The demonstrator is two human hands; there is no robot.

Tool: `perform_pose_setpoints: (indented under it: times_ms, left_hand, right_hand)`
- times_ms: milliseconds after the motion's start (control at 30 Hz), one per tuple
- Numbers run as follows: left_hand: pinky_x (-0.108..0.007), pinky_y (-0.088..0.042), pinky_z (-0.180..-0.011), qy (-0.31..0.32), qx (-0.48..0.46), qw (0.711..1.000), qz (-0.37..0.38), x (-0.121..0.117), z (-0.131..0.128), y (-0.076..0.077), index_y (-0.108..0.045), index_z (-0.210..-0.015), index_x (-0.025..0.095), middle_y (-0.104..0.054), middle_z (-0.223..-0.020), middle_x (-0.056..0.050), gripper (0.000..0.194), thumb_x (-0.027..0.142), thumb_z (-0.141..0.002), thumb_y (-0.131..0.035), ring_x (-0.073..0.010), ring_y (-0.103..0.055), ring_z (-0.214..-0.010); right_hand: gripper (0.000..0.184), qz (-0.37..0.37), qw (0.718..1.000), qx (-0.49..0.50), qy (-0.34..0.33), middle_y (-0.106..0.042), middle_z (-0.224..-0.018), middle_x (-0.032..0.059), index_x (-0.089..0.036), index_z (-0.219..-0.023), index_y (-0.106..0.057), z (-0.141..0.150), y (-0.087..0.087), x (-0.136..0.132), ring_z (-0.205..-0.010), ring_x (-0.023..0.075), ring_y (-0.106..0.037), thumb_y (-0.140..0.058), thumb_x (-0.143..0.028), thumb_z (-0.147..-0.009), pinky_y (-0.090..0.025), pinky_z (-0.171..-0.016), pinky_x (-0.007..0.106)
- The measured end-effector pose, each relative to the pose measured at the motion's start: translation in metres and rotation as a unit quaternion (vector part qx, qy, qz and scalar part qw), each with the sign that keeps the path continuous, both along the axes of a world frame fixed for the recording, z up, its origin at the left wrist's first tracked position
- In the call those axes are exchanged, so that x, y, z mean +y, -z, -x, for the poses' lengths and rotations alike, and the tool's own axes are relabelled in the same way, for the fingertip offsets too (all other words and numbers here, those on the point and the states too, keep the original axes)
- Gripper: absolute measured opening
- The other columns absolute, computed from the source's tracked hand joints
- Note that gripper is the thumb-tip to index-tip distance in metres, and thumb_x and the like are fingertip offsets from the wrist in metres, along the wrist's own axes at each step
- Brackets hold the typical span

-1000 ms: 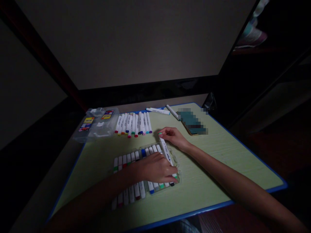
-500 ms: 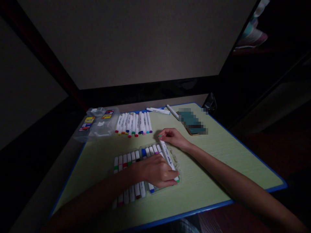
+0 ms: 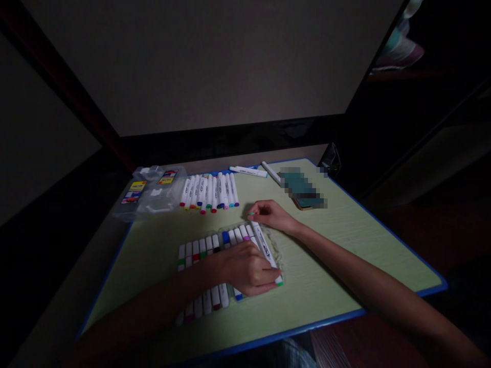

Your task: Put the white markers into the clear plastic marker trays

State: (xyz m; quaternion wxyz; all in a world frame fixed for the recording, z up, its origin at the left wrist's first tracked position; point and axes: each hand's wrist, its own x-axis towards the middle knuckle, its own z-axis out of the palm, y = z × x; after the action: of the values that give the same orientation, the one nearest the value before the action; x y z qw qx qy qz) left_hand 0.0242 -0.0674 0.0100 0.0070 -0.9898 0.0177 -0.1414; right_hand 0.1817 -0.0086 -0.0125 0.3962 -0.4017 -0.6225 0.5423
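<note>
A white marker with green ends (image 3: 265, 246) lies slantwise over the right side of a clear plastic tray (image 3: 283, 255). My left hand (image 3: 247, 268) is closed on its near end, with the green tip showing by the fingers. At the far end, my right hand (image 3: 271, 215) pinches the cap between thumb and fingers. Several white markers with coloured bands (image 3: 203, 248) stand side by side in the tray, left of the held one. My left hand and forearm hide the middle of that row.
Further back lies a row of loose markers (image 3: 209, 191). Left of it is a clear plastic case (image 3: 155, 197) with printed labels. A few more markers (image 3: 249, 171) lie near the table's far edge, and a blurred phone-like object (image 3: 303, 189) is at the right.
The view has shifted slightly. Both hands keep their hold on the green-ended marker, with hardly any movement over the tray.
</note>
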Motion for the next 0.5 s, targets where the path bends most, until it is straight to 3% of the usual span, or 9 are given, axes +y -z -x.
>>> perform_pose_setpoints:
  times_ms: [267,400,500]
  left_hand:
    - [-0.028,-0.028,-0.04,0.002,0.015,1.0,0.013,-0.002,0.0,-0.004,-0.063,-0.074,0.015,-0.058,-0.05,0.001,0.023,0.023,-0.081,-0.043,-0.0119,-0.051,-0.041]
    - [-0.027,-0.029,-0.042,-0.032,0.096,0.992,0.072,-0.002,0.001,-0.021,-0.065,-0.087,0.018,-0.061,-0.054,0.0,0.02,0.025,-0.077,-0.049,-0.0128,-0.053,-0.045]
    - [-0.026,-0.032,-0.047,-0.079,0.171,0.974,0.122,-0.003,0.005,-0.037,-0.063,-0.104,0.025,-0.062,-0.058,0.0,0.03,0.029,-0.075,-0.055,-0.0153,-0.056,-0.054]
  right_hand:
    - [0.029,-0.007,1.0,-0.007,-0.008,-0.052,-0.056,-0.0049,-0.013,-0.067,-0.058,0.0,0.002,0.001,-0.052,0.0064,-0.043,-0.072,-0.037,-0.059,-0.034,-0.052,0.022]
    - [0.032,-0.007,1.0,-0.01,-0.015,-0.053,-0.057,-0.0041,-0.013,-0.067,-0.058,-0.001,0.002,0.001,-0.052,0.0066,-0.044,-0.072,-0.04,-0.058,-0.034,-0.052,0.022]
    - [0.033,-0.006,1.0,-0.011,-0.019,-0.053,-0.057,-0.0038,-0.013,-0.068,-0.058,-0.002,0.002,0.002,-0.052,0.0067,-0.045,-0.072,-0.041,-0.058,-0.035,-0.052,0.022]
